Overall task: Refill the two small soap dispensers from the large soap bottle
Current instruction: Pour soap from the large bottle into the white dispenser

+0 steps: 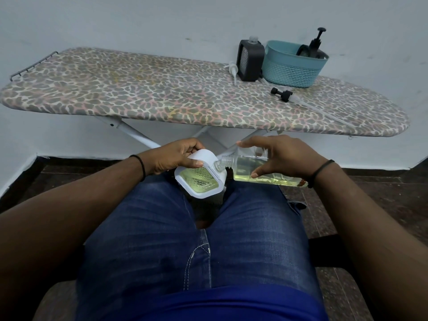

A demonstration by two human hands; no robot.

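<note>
While right hand (284, 156) grips tilted large bottle (261, 170), neck at white dispenser (199, 174) held by left hand (171, 158) | first refill under way | black dispenser (250, 59) beyond hands, looks pending.

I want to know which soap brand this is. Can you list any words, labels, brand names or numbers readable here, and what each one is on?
None can be read.
Large soap bottle: clear, no label legible; a small reddish patch near its base is too blurred to tell.
White dispenser: no print visible.
Black dispenser and teal basket: no text visible.
</note>
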